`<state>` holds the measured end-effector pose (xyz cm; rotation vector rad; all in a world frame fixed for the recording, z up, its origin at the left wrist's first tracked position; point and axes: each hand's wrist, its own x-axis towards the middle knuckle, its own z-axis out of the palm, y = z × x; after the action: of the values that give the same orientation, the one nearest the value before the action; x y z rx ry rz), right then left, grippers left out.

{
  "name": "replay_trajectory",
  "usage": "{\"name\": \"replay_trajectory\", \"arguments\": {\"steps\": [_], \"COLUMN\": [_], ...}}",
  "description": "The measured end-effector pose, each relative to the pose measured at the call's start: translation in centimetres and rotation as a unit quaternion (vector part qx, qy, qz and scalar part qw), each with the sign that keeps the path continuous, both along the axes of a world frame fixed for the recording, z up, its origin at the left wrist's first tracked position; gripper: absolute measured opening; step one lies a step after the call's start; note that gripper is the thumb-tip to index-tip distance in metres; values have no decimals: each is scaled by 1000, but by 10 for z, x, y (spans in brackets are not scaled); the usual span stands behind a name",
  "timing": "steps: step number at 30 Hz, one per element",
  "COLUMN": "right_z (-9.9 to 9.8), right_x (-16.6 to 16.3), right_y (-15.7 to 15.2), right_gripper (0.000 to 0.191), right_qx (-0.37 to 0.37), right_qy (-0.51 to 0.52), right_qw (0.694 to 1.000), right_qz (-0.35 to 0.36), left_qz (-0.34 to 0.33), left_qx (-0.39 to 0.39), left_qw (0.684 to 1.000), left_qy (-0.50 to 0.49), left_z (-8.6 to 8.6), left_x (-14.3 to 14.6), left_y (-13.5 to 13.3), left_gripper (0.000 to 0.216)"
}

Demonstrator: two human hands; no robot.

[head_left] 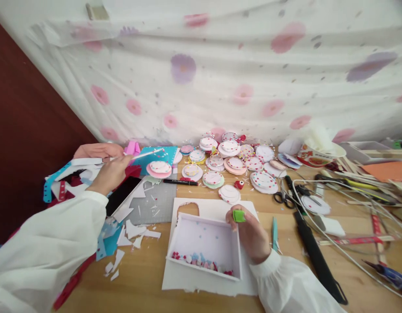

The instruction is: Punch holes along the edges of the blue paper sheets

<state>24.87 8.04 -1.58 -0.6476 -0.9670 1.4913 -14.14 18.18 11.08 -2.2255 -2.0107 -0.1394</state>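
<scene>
My left hand (111, 173) reaches out to the left and is closed on a thin white stick (148, 153) that points right over a blue sheet (162, 154). My right hand (249, 232) rests at the right wall of a shallow white box (204, 243) and pinches a small green piece (239, 215) between its fingers. The box holds small pink, red and blue bits along its near wall. It sits on a white foam sheet (188, 282). Both arms wear white sleeves.
Several round decorated foam discs (230, 167) lie across the back of the wooden table. A black pen (180, 182), a phone (122, 195), a grey cutting mat (155, 211), scissors (282, 198), paper scraps, a printed bowl (315, 156), wires and sticks lie around. A flowered cloth hangs behind.
</scene>
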Motion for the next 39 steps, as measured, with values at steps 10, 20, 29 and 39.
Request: {"name": "replay_trajectory", "arguments": {"steps": [10, 20, 29, 39], "right_z": [-3, -2, -5, 1], "right_x": [-1, 0, 0, -1], "right_y": [1, 2, 8, 9], "right_gripper": [26, 27, 32, 31], "right_qx": [1, -8, -24, -31], "right_qy": [26, 42, 47, 47], "right_qw": [1000, 999, 998, 998], "right_qz": [12, 17, 22, 18], "left_qz": [-87, -90, 14, 18], "left_qx": [-85, -143, -231, -313], "left_qw": [992, 986, 972, 949], "left_qy": [29, -8, 33, -23], "left_z": [-34, -13, -45, -56], "left_x": [-10, 85, 94, 85], "left_y": [1, 111, 181, 200], "left_gripper": [51, 27, 29, 26]}}
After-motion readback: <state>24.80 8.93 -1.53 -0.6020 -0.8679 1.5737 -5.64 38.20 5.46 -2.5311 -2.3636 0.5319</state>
